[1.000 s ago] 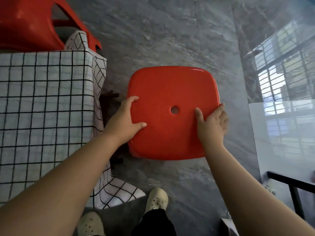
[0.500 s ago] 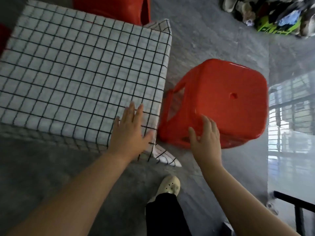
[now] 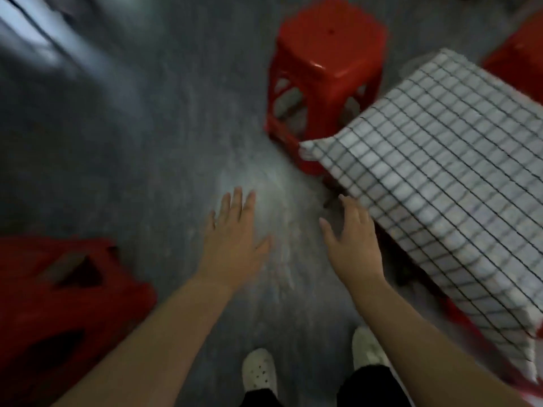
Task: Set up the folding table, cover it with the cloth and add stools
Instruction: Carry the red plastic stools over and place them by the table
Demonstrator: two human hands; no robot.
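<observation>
Plainly, left hand [image 3: 235,239] and right hand [image 3: 352,248] spread empty (blurry), stool [image 3: 329,54] well beyond.

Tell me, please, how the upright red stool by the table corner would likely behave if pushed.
The red stool looks like moulded plastic with open sides, so it is probably light yet stiff. On the smooth-looking floor it should slide easily; pushed high, its tall shape might tip.

This looks like a room in a home set up for eating. A glossy grey stone-look floor [image 3: 141,148] lies under the empty left hand [image 3: 235,242] and right hand [image 3: 352,245]. A checked tablecloth [image 3: 446,177] is spread just right of the right hand. A red plastic stool [image 3: 329,51] stands ahead of both hands, and a second red stool [image 3: 58,295] sits left of the left hand.
</observation>
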